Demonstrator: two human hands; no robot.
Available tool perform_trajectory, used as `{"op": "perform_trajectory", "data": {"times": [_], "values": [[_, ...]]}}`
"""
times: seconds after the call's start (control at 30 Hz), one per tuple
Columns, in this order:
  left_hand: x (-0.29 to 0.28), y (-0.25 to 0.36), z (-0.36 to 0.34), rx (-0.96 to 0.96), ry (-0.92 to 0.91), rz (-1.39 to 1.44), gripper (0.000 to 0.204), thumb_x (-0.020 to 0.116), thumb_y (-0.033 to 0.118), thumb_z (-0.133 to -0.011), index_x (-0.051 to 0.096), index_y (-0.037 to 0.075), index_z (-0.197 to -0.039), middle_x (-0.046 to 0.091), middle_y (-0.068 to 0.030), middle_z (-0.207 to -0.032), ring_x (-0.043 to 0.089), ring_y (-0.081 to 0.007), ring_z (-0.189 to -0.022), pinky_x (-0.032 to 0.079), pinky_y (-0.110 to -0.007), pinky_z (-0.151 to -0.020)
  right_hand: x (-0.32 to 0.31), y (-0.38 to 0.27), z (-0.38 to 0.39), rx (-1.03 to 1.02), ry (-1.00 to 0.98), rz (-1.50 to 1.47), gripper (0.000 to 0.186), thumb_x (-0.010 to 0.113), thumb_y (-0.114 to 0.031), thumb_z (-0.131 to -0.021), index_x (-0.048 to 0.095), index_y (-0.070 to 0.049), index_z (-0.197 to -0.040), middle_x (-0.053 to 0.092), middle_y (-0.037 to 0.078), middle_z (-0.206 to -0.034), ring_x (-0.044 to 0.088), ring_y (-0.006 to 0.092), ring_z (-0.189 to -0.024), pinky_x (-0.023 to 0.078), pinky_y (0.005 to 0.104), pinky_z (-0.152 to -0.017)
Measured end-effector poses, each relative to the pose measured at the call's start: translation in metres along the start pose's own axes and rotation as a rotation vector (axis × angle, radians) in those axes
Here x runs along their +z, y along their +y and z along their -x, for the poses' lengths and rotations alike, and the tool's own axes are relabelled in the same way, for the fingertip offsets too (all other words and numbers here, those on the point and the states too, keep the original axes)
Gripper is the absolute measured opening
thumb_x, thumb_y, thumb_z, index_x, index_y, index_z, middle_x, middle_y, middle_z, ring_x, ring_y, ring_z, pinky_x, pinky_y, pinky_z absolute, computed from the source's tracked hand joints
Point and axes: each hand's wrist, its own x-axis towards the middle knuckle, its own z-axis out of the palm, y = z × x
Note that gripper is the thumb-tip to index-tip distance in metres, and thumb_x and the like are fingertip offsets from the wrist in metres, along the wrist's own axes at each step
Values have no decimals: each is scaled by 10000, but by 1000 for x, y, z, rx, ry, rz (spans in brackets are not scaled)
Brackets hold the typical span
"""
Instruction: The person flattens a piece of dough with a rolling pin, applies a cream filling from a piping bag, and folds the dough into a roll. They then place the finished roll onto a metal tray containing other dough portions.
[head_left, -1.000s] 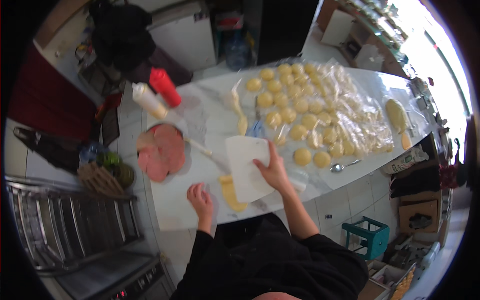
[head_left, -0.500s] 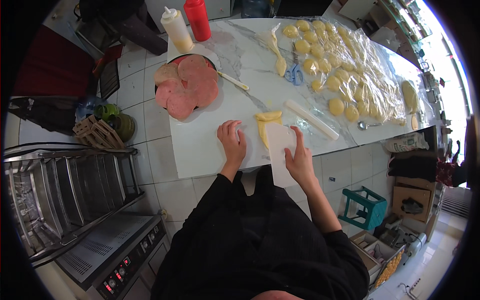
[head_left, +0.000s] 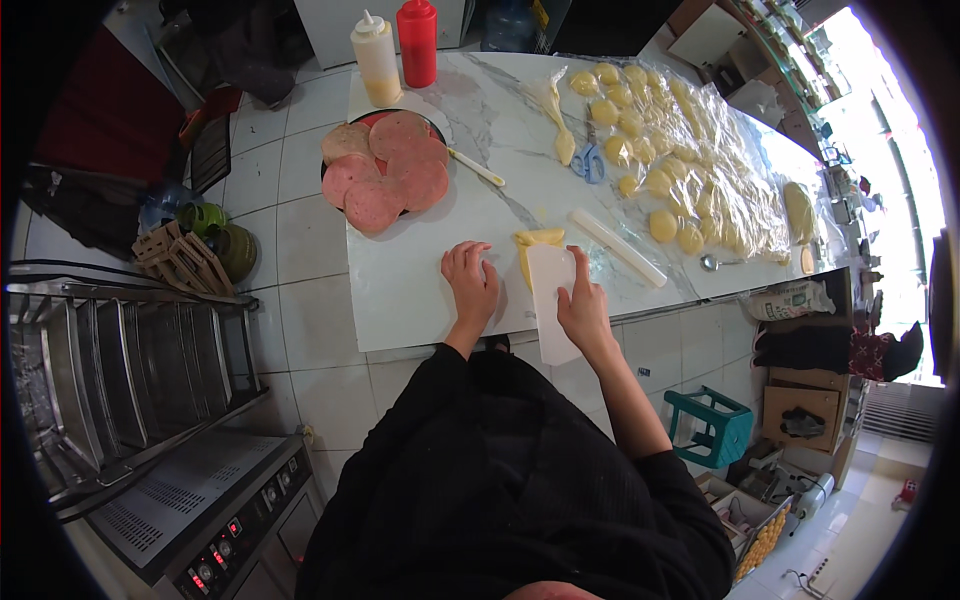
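Observation:
My right hand (head_left: 586,312) grips a flat white dough scraper (head_left: 551,300) by its right edge. The scraper lies over a folded piece of yellow dough (head_left: 540,237), covering much of it; the dough's far end and left edge stay visible. To the left, my left hand (head_left: 471,283) rests on the marble-patterned table (head_left: 400,300), fingers curved and a little apart, holding nothing. A white rolling pin (head_left: 618,248) lies on the table right of the dough.
Pink meat slices (head_left: 400,180) fill a round plate at the left, with a white-handled knife (head_left: 478,167) beside it. Two squeeze bottles (head_left: 417,45) stand behind. Dough balls (head_left: 690,160) lie under plastic film at right, near blue scissors (head_left: 589,163) and a spoon (head_left: 709,263).
The scraper and my right hand have shifted slightly left relative to the dough. My left hand stays about where it was on the table. The whole view has shifted slightly.

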Motion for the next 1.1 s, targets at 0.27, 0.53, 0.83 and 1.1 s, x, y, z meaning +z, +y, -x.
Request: {"op": "perform_trajectory", "data": {"times": [0.27, 0.53, 0.83, 1.1], "values": [[1, 1, -1, 17, -11, -5, 263, 509, 38, -753, 557, 73, -1010, 524, -89, -1041, 456, -251, -1060, 228, -429, -1005, -2, -4, -4, 30, -9, -4, 631, 519, 43, -755, 249, -96, -1308, 591, 282, -838, 548, 493, -724, 417, 544, -675], [2, 2, -2, -4, -25, 26, 275, 508, 35, -745, 557, 75, -1012, 519, -84, -1048, 452, -251, -1069, 211, -440, -1021, 8, -1, -7, -3, 22, 63, 626, 519, 29, -775, 224, -78, -1317, 585, 249, -663, 567, 475, -666, 437, 550, -628], [1, 1, -1, -4, -62, 27, 274, 512, 36, -746, 560, 79, -1012, 517, -77, -1045, 452, -244, -1075, 205, -442, -1030, 16, -25, -13, 74, -70, 235, 640, 519, 43, -736, 242, -45, -1306, 583, 258, -651, 576, 467, -661, 446, 537, -615], [3, -1, -2, 22, -28, 26, 263, 516, 34, -731, 564, 79, -985, 522, -84, -1037, 453, -265, -1052, 244, -418, -986, 22, -20, -10, -6, -62, 268, 728, 542, 93, -653, 258, 4, -1317, 595, 246, -672, 607, 426, -670, 482, 480, -595]]}}
